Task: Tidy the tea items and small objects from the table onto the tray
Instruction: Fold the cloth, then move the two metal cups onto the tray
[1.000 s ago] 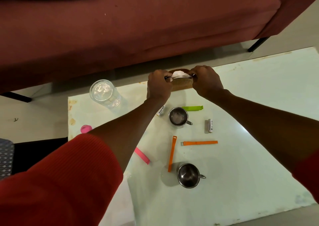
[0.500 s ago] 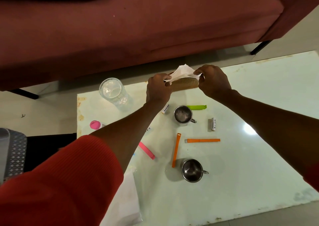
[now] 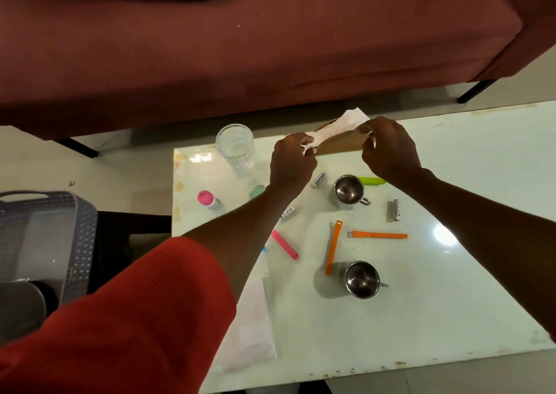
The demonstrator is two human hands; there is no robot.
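My left hand and my right hand both pinch a white tissue, stretched between them above a brown holder at the table's far edge. On the pale glass table lie two steel cups, a clear glass, two orange strips, a pink strip, a green strip, a battery, a pink-capped little bottle and small sachets. No tray can be told apart.
A dark red sofa runs along the far side of the table. A grey perforated basket stands at the left, off the table. A clear plastic bag lies at the table's near left edge.
Both hands have lifted the tissue out of the brown holder and pulled it apart sideways. The view has shifted, bringing the grey basket into sight at the left.
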